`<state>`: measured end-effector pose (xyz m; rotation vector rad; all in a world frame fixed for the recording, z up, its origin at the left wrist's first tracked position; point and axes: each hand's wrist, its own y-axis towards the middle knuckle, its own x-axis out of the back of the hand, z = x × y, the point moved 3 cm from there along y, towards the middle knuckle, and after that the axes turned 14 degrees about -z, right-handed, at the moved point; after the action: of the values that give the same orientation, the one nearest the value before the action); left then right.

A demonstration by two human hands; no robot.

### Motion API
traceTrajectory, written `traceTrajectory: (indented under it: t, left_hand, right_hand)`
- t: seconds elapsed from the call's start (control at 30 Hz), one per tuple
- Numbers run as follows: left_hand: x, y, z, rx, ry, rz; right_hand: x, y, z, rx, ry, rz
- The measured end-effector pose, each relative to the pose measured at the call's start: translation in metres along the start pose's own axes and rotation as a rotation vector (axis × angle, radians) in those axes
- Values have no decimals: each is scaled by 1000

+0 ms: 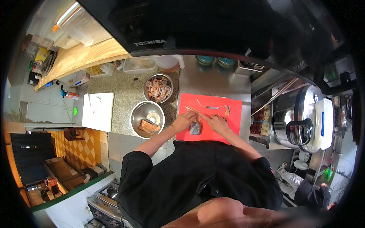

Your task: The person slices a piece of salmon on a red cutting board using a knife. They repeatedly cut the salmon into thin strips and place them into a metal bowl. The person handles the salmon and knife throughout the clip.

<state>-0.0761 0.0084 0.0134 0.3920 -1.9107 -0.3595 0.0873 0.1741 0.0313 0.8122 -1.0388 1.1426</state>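
Note:
A red cutting board [235,110] lies in front of me on the counter. My right hand [217,123] is closed around a knife, whose thin blade [192,110] points up and to the left over the board. My left hand [185,121] has its fingers bent together against a piece of salmon with grey skin [195,128], just left of the knife; the fingertips are partly hidden. Thin strips of fish trimmings [213,107] lie along the board's far side, with another orange and grey scrap [227,110] at the right.
Left of the board, a steel bowl [133,113] contains a salmon piece [149,126]. Behind it stands a smaller bowl of fish scraps [159,88]. A white board [105,121] is farther left. At right is a large pot-shaped cooker [291,110]. A black screen [213,30] hangs overhead.

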Motion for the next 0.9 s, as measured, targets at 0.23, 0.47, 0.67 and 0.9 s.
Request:
traceTrajectory:
  t: [0.23,0.47,0.67,0.9]
  left_hand:
    - [0,-1,-6,39,-7,-56]
    - [-7,-10,-10,82,-19,-15]
    - [1,-9,-18,54,-23,-10]
    - [2,-7,-14,7,-35,-86]
  right_hand:
    - [-13,-11,-10,49,30,-69]
    - [39,-111,-61,-25,85,71]
    - [30,-59,-19,129,136,-197]
    - [5,-21,-9,49,90,-10]
